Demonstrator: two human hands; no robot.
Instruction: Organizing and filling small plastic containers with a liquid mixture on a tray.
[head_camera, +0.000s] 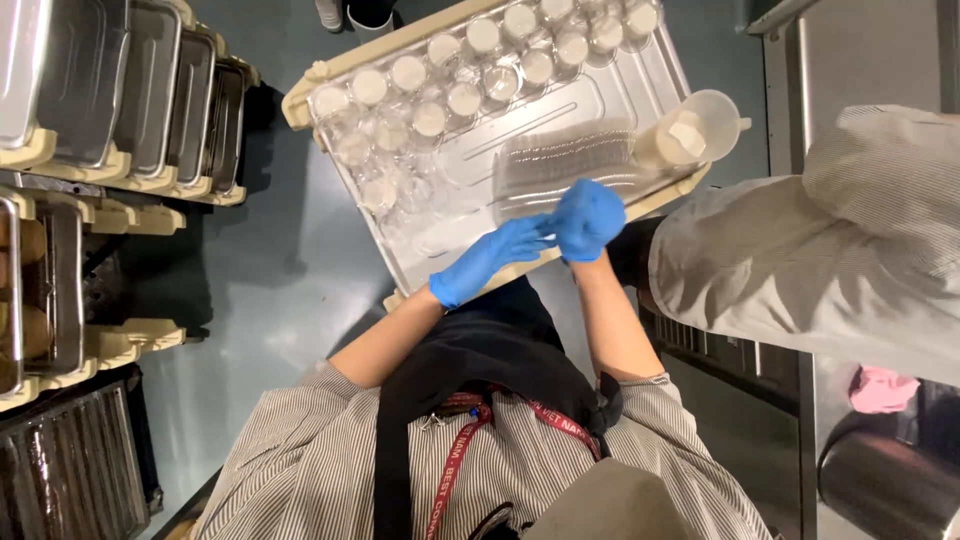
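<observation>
Pinching at frame centre, a thin, light, flexible clear lid (560, 163) seems gripped edgewise by both gloved hands' closed fingers (535, 228).

Gloves: thin blue rubbery film, matt, on left hand (490, 257) and right hand (588, 219).
Tray (640, 85): smooth metal, dull sheen, cream plastic rim.
Small cups (430, 118): clear glossy plastic.
Lid stack (565, 160): transparent ribbed plastic.
Jug (700, 125): translucent plastic.
Shirt (300, 470): striped woven cloth.
Rack pans (150, 85): brushed steel.
</observation>
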